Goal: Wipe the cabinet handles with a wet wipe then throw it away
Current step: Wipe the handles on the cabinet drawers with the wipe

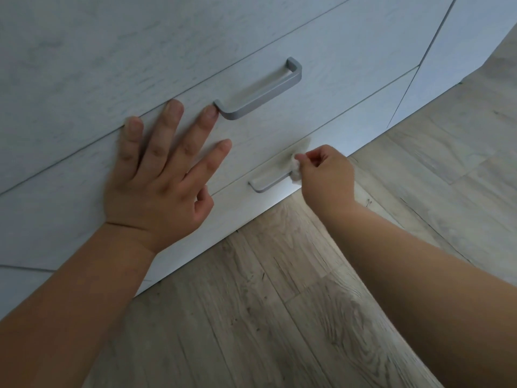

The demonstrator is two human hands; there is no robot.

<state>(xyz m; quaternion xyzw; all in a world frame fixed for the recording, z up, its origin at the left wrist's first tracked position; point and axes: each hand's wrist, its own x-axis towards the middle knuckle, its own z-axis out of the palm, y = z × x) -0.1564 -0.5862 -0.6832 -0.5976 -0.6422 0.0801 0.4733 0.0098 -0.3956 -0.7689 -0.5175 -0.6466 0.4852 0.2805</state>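
Two grey bar handles sit on the pale cabinet drawers: an upper handle (261, 91) and a lower handle (267, 182) near the floor. My right hand (326, 175) pinches a small white wet wipe (296, 170) against the right end of the lower handle; part of the wipe looks blurred above my fingers. My left hand (162, 169) lies flat with fingers spread on the upper drawer front, its index fingertip touching the left end of the upper handle. It holds nothing.
The cabinet front (140, 65) fills the upper left, with a tall door panel (461, 46) at the right. Wood-look plank floor (307, 303) spreads below and to the right.
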